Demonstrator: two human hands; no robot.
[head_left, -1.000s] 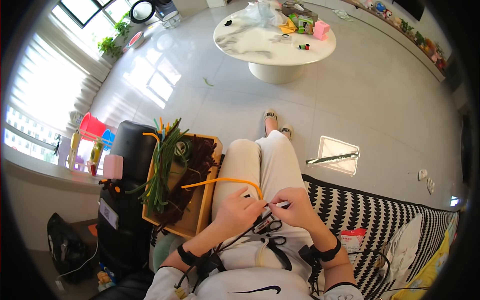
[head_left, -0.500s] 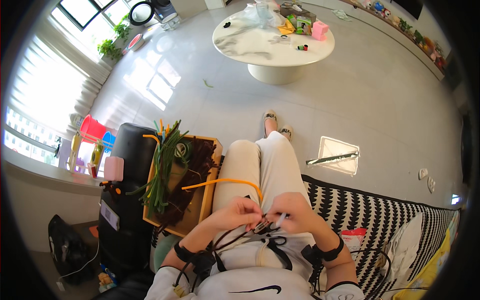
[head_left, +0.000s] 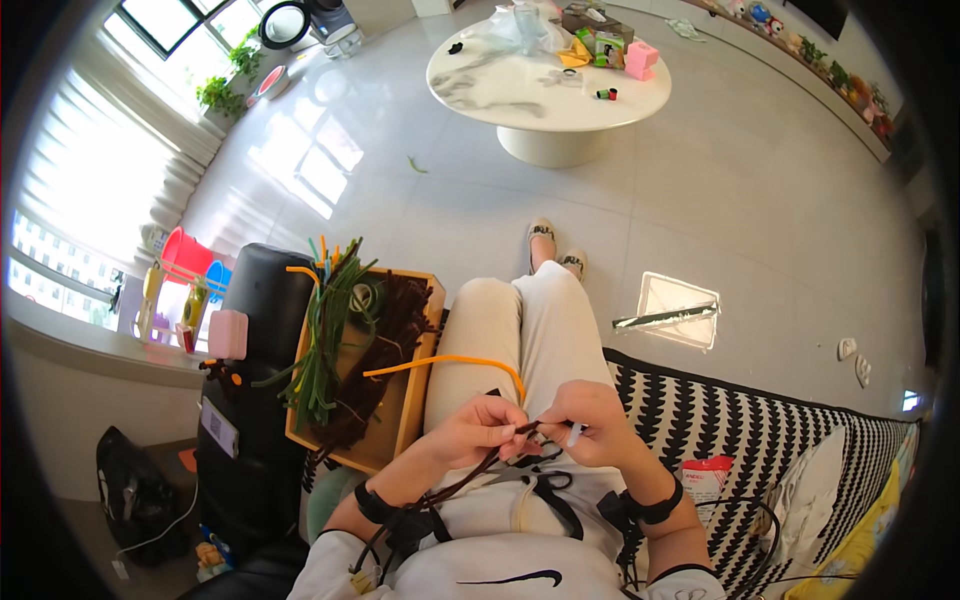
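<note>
Above my lap my left hand [head_left: 472, 432] pinches a dark brown pipe cleaner [head_left: 527, 428] between thumb and fingers. My right hand [head_left: 592, 420] grips the same piece from the other side, fingers closed, with a small whitish thing [head_left: 575, 434] showing at them; its kind is unclear. An orange pipe cleaner [head_left: 450, 360] lies bent across my thigh, one end near my hands. On my left, a wooden box [head_left: 412, 400] holds a bundle of green pipe cleaners [head_left: 325, 350] and a bundle of dark brown ones [head_left: 390, 340].
A black armrest [head_left: 265, 300] carries a phone [head_left: 219, 428] and a pink box [head_left: 228, 334]. A patterned sofa cover [head_left: 740, 410] with a red-and-white packet [head_left: 706, 478] lies to my right. The round marble-topped table [head_left: 480, 85] stands ahead. Cables run along my forearms.
The brown pipe cleaner between my hands has shifted and now stretches between my fingertips. My right hand has turned and risen slightly; my left stays nearly in place.
</note>
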